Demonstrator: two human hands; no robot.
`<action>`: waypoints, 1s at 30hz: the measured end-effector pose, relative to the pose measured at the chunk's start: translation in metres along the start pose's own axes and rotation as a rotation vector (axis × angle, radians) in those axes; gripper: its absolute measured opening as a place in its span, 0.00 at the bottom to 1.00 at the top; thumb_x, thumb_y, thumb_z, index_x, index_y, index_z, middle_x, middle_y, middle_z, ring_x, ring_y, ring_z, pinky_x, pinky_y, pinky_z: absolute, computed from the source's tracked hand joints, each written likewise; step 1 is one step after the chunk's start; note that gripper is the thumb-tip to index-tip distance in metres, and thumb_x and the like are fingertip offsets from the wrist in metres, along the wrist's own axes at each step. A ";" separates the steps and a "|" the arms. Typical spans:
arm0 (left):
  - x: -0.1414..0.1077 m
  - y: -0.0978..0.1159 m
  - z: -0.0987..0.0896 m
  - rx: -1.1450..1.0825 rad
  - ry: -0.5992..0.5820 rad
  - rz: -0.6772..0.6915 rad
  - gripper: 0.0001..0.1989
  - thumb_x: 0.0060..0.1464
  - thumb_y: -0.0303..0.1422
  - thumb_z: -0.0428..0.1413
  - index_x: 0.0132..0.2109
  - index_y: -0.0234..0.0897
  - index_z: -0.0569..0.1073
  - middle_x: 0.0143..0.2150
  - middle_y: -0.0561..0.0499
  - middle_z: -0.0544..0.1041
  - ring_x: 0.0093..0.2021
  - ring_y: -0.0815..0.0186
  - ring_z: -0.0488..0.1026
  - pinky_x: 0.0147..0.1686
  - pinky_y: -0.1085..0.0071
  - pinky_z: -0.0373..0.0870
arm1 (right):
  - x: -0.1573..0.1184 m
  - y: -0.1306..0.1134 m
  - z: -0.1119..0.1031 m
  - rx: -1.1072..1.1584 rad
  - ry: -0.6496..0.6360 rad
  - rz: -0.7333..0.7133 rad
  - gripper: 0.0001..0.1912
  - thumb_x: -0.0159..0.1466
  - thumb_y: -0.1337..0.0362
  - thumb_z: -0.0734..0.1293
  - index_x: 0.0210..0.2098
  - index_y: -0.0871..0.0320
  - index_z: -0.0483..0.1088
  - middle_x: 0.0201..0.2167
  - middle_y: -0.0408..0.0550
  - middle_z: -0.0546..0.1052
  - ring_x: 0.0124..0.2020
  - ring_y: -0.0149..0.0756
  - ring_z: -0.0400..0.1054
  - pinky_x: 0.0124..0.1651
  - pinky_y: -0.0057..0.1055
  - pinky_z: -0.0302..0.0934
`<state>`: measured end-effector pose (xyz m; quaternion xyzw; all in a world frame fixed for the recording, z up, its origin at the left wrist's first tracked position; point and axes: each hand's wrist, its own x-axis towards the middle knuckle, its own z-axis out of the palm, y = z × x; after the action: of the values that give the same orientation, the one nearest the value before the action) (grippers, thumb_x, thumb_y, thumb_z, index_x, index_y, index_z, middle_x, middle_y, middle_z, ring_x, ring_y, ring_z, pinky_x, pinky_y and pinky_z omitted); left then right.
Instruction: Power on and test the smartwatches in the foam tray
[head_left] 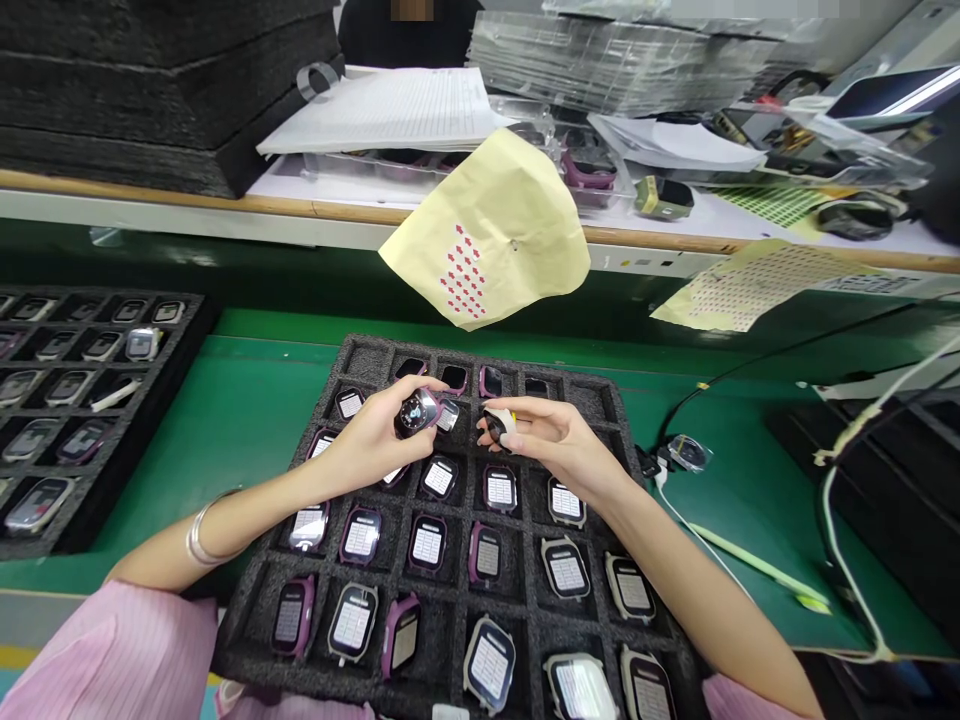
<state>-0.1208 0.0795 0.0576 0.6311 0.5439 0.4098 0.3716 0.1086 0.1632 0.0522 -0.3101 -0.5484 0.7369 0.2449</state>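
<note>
Over the black foam tray [529,590], my left hand [382,430] is closed around a purple-cased smartwatch [417,412]. Its dark screen shows a lit dial and faces up. To the right, my right hand [559,440] pinches a small dark piece with a whitish edge [498,428]; its exact kind is hard to make out. The two held things are apart. Smartwatch bodies without straps fill many compartments below, such as a purple one [427,542] and a beige one [566,567], most with lit white screens. My forearms hide parts of the tray.
A second foam tray [161,375] of watches lies at the left. On the shelf ahead are stacked black foam [150,90], papers [390,110] and clear plastic trays [615,60]. Yellow sticker sheets [525,220] hang off its edge. Cables [829,500] run at the right. A person stands behind.
</note>
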 end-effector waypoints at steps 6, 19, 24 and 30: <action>0.001 -0.003 0.002 -0.009 0.007 -0.012 0.23 0.55 0.31 0.54 0.58 0.37 0.64 0.49 0.47 0.74 0.47 0.61 0.72 0.48 0.68 0.68 | 0.001 0.002 0.001 0.004 -0.021 0.005 0.21 0.54 0.64 0.77 0.47 0.57 0.76 0.37 0.52 0.80 0.37 0.41 0.76 0.42 0.36 0.69; 0.004 -0.007 -0.001 -0.006 0.007 -0.071 0.20 0.55 0.29 0.53 0.56 0.37 0.65 0.47 0.48 0.73 0.38 0.66 0.72 0.35 0.73 0.70 | 0.000 0.000 -0.001 -0.058 0.000 -0.003 0.20 0.54 0.63 0.77 0.45 0.58 0.76 0.38 0.51 0.80 0.39 0.41 0.76 0.48 0.38 0.67; 0.003 -0.004 -0.001 -0.020 -0.003 -0.046 0.19 0.53 0.27 0.54 0.53 0.37 0.67 0.43 0.50 0.73 0.37 0.67 0.73 0.35 0.74 0.72 | -0.001 -0.002 0.000 -0.046 0.009 -0.012 0.19 0.53 0.63 0.77 0.45 0.57 0.77 0.37 0.51 0.80 0.37 0.42 0.76 0.44 0.37 0.68; 0.003 -0.007 0.000 -0.215 -0.024 -0.177 0.20 0.53 0.29 0.55 0.54 0.38 0.65 0.44 0.50 0.71 0.22 0.74 0.71 0.22 0.75 0.74 | -0.002 -0.001 0.000 -0.059 0.008 -0.017 0.19 0.54 0.63 0.77 0.45 0.58 0.77 0.37 0.51 0.80 0.38 0.43 0.77 0.43 0.37 0.70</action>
<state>-0.1228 0.0834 0.0518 0.5420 0.5459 0.4235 0.4784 0.1098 0.1616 0.0536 -0.3156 -0.5717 0.7170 0.2440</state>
